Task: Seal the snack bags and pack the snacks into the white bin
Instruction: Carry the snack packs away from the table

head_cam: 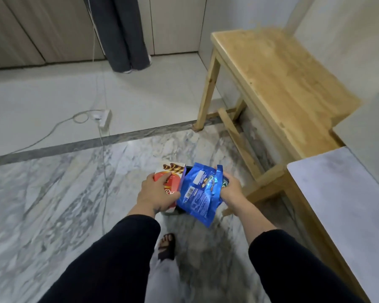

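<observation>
Hands are both busy w/ snacks, held out in front of the body above the marble floor [53, 204]. Left hand [157, 196] is gripping a red and white wafer-roll box [172, 173], fingers curled over its front face, thumb toward the blue bag. Right hand [231, 189] is pinching a crumpled blue snack bag [200, 194] by its upper right edge; bag is hanging tilted, barcode side facing up, lower corner pointing down toward the person. Box and bag are touching, bag overlapping the box's right edge. Something dark is showing just under the two, btwn the hands, can't tell what it is. Bag's top is looking open and ragged near the right fingers, though blur is making that hard to confirm.

Black sleeves are covering both forearms. One foot in a dark sandal [166, 247] is standing on the floor below the hands. Wooden table [282, 79] is standing to the right, legs resting on the floor, bare top. Grey-white slab surface [348, 204] is sitting nearer on the right, just beside the table. White power strip [105, 119] w/ cable is lying on the pale tiles, well apart on the left. Another person's dark trouser legs [123, 36] are standing at the far wall.
</observation>
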